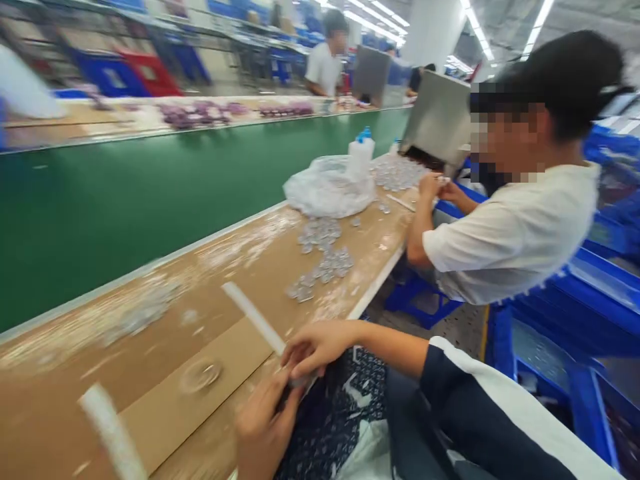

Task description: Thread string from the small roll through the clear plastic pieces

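At the bench's near edge, above my lap, my left hand [265, 423] and my right hand [325, 347] meet with fingers curled inward. Something small seems pinched between them, but the fingers hide it. A white strip [253, 317] lies on the bench with its near end by my right fingertips. Left of my hands, a clear round piece [201, 377], blurred, rests on a flat cardboard strip [165, 413]. Another white strip [113, 430] lies further left. Beyond my hands, several small clear pieces [325, 263] are heaped on the brown bench top [270, 257].
A green conveyor belt [175, 193] runs along the bench's far side. A clear plastic bag [327, 190] and white bottles with blue caps [361, 155] stand further along. A co-worker in a white shirt [515, 227] sits at the right, near blue crates [550, 333].
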Tool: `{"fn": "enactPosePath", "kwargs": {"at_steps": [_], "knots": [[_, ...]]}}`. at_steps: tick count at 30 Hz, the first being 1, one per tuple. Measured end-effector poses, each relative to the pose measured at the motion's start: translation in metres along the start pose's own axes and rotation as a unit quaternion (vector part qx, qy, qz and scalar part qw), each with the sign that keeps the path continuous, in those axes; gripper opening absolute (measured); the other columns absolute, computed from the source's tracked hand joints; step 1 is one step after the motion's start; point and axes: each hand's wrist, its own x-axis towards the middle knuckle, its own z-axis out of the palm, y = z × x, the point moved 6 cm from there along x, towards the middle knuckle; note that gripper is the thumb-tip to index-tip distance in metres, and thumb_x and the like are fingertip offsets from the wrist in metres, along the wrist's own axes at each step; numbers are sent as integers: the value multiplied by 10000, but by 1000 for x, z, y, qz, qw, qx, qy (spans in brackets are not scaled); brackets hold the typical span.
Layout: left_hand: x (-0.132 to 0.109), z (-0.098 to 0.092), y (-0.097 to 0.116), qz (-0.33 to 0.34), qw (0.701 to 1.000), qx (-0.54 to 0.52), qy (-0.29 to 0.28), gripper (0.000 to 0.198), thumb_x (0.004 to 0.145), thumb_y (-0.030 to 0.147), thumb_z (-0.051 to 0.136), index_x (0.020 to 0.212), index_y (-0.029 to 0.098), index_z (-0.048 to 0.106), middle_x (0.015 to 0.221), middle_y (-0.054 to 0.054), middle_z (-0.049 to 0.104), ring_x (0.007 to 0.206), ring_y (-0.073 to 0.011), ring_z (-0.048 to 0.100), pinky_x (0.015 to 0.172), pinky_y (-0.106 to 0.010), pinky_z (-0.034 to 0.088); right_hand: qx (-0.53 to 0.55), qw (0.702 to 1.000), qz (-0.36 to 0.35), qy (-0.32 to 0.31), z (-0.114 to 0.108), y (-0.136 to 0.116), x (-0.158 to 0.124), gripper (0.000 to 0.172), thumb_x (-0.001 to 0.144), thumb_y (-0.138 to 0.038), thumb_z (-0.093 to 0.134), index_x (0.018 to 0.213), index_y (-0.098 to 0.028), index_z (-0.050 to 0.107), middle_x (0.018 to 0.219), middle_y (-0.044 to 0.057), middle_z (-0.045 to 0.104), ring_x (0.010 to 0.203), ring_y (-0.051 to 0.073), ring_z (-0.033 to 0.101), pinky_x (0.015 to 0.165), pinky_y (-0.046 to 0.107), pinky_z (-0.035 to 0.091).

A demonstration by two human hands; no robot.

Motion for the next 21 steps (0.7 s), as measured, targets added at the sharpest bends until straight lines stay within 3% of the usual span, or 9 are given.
{"fn": "enactPosePath", "kwargs": {"at_steps": [3,5,8,9,11,13,17,21], "knots": [[-7,-5,4,32,999,29,15,138,905,272,559,1028,261,622,929,-17,701,836,-171,676,748,-275,552,33,999,-15,-37,6,9,-2,347,845,-209,694,1140,-106,544,931,41,646,692,87,627,567,140,504],[-5,-3,5,21,999,27,29,184,910,256,557,1079,219,622,935,-47,696,836,-165,673,733,-253,547,29,999,-41,-21,7,11,-6,383,823,-260,718,1135,-100,564,932,57,661,742,108,640,610,165,517],[-4,-2,5,-19,998,2,53,285,898,269,588,1170,184,591,865,-41,678,767,-145,655,723,-244,544,-61,985,-97,130,-10,10,-19,346,816,-282,718,1102,-116,617,964,64,674,826,131,643,725,213,524],[-4,-2,6,-26,998,-9,62,285,893,267,597,1164,180,592,830,-29,667,739,-138,646,719,-243,542,-115,965,-107,208,-21,10,-27,312,825,-281,703,1086,-125,633,969,63,676,816,130,639,736,220,518],[-5,-3,9,-22,997,-26,74,200,892,242,597,1080,179,616,780,-13,649,705,-126,630,707,-236,534,-240,898,-111,352,-41,10,-43,260,857,-289,655,1073,-144,651,941,63,680,739,128,624,710,239,512],[-7,-5,12,-9,996,-34,77,106,899,204,579,988,181,631,799,-15,660,731,-124,636,718,-233,528,-338,827,-112,435,-52,12,-55,247,879,-293,608,1077,-153,652,939,81,678,749,157,623,742,289,520],[-24,-20,15,-14,995,-7,97,89,903,176,566,950,194,640,865,-24,683,797,-137,644,738,-251,521,-424,763,-157,461,-51,20,-57,280,901,-319,549,1114,-155,629,1147,148,608,1091,255,563,996,430,445],[-57,-59,3,-75,986,52,141,106,915,194,547,947,197,648,852,-25,680,783,-133,643,723,-247,516,-545,638,-197,507,-47,16,-55,449,891,-494,561,1205,-173,586,1308,177,475,1195,308,480,1007,497,412]]}}
